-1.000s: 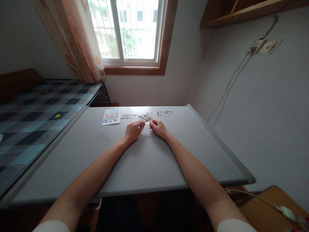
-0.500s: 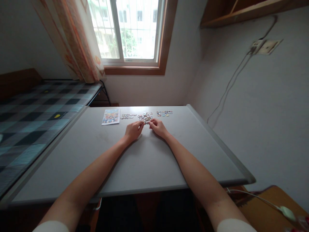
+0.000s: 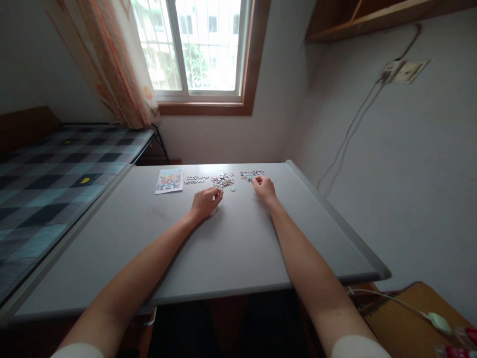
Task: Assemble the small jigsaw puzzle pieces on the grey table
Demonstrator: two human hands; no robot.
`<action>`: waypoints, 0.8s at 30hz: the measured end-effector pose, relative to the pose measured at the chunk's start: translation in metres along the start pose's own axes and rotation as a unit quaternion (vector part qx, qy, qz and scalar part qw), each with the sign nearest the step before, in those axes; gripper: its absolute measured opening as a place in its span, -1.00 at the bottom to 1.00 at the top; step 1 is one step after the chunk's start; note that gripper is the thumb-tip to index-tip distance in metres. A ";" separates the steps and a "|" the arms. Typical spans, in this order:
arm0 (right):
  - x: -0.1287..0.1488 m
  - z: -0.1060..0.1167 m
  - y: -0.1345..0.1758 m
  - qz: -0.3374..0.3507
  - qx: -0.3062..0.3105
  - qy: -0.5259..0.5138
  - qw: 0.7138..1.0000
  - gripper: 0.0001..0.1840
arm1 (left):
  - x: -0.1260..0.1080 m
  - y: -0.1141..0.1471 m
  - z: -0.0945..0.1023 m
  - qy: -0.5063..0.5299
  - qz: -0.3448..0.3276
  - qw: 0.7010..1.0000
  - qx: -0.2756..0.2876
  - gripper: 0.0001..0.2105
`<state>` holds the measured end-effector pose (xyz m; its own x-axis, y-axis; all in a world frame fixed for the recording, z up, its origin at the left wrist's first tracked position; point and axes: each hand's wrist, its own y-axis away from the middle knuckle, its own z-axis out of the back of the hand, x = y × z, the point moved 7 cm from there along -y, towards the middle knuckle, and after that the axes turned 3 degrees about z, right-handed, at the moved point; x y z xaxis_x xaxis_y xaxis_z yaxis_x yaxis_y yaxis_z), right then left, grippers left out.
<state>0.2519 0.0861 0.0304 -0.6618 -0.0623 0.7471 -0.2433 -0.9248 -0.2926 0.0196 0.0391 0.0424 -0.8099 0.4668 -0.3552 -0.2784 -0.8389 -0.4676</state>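
Note:
Loose jigsaw puzzle pieces (image 3: 222, 180) form a heap in the middle of the table's far part. My left hand (image 3: 206, 201) rests on the table just in front of the heap, fingers curled in and tips close together; whether anything is between them I cannot make out. At the right-hand group of puzzle pieces (image 3: 247, 174), my right hand (image 3: 265, 188) pinches at the group's near right edge, its fingertips on a small puzzle piece, partly hidden. One single piece (image 3: 232, 190) lies between the hands. Rows of pieces (image 3: 196, 179) lie left of the heap.
A printed picture sheet (image 3: 169, 181) lies at the far left of the grey table (image 3: 231, 248). Beyond the table are a window (image 3: 201, 47) and a curtain (image 3: 122, 64). A checked bed (image 3: 55, 174) stands left, and a wall with a cable (image 3: 345, 134) is on the right.
My right hand has moved right, from beside my left hand at the heap to the right-hand group. My left hand has stayed nearly in place. The view has shifted slightly.

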 end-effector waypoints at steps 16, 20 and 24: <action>0.012 0.031 0.011 -0.002 0.120 0.336 0.934 -0.61 | 0.001 0.001 -0.001 0.008 -0.006 1.000 -0.009 -0.72; 0.018 0.019 0.023 -0.005 0.196 0.373 0.907 -0.51 | 0.002 0.001 -0.002 0.003 -0.004 1.000 -0.003 -0.72; 0.006 0.015 0.023 -0.023 0.197 0.384 0.902 -0.42 | 0.001 0.000 -0.001 0.001 -0.003 1.000 -0.004 -0.73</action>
<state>0.2529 0.0593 0.0374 -0.9902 0.1183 0.0745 -0.1127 -0.9908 0.0754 0.0190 0.0393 0.0415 -0.8071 0.4721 -0.3547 -0.2786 -0.8341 -0.4761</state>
